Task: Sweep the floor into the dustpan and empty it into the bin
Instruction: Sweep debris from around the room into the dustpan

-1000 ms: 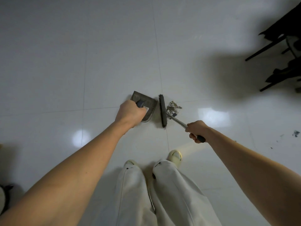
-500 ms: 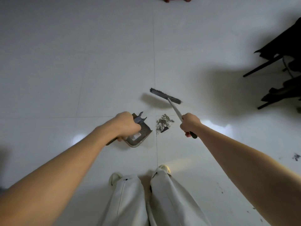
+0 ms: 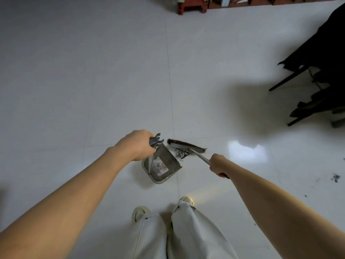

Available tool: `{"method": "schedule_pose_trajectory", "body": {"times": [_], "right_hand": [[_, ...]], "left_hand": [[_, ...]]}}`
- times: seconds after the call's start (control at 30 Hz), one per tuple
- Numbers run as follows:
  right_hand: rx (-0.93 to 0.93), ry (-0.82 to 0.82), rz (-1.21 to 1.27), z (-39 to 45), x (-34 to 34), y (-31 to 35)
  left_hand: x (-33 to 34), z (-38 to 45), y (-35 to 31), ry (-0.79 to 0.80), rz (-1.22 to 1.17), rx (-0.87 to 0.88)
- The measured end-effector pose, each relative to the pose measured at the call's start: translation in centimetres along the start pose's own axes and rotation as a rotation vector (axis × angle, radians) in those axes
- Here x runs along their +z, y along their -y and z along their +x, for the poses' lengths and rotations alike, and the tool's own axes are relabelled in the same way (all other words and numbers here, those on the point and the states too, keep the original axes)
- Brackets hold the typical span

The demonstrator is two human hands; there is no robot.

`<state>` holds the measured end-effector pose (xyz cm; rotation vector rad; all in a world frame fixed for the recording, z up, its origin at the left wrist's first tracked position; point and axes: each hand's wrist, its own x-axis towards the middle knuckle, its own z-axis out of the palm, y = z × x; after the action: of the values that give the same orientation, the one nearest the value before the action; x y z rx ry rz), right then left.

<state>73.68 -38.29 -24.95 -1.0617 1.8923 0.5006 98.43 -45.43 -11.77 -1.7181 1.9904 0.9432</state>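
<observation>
A grey dustpan (image 3: 162, 165) stands tilted on the white tiled floor, its open lip turned toward the right. My left hand (image 3: 137, 144) grips its handle from above. A small brush (image 3: 186, 145) with dark bristles sits just beyond the pan's lip, and my right hand (image 3: 218, 165) grips its metal handle. A little pile of grey dirt (image 3: 180, 153) lies between the bristles and the pan's lip. Some debris shows inside the pan. No bin is in view.
More dark specks (image 3: 335, 178) lie on the floor at the right. Black chair legs and dark furniture (image 3: 317, 75) stand at the right edge. A red stool (image 3: 192, 5) is far ahead. My feet (image 3: 184, 200) are close behind the pan.
The brush has come back toward me and now sits right behind the dirt pile at the pan's lip. The pan is tipped more upright, its lip at the pile.
</observation>
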Motion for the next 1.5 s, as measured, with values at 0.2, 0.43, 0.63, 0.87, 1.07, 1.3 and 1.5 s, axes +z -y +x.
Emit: {"method": "schedule_pose_trajectory", "body": {"times": [0.2, 0.43, 0.63, 0.87, 1.07, 1.3, 1.5], "right_hand": [[-0.007, -0.070, 0.087, -3.5, 0.4, -0.9], [0.083, -0.109, 0.286, -5.0, 3.3, -0.8], [0.171, -0.081, 0.368, -2.8, 4.9, -1.9], [0.189, 0.069, 0.151, -0.9, 6.8, -0.1], [0.005, 0.232, 0.259, -3.1, 9.0, 2.9], [0.037, 0.268, 0.566, -9.1, 7.7, 2.9], [-0.012, 0.134, 0.492, -11.6, 7.8, 4.8]], "left_hand": [[-2.2, -2.1, -0.7, -0.032, 0.352, 0.068], [-0.4, -2.2, -1.5, -0.102, 0.574, 0.142], [-0.5, 0.1, -0.7, -0.132, 0.521, 0.097], [0.0, 1.7, 0.1, -0.196, 0.505, 0.075], [-0.8, 1.6, 0.7, -0.221, 0.496, 0.058], [-0.4, -0.8, 4.2, -0.212, 0.433, 0.026], [0.5, -3.0, 7.9, -0.188, 0.405, 0.033]]}}
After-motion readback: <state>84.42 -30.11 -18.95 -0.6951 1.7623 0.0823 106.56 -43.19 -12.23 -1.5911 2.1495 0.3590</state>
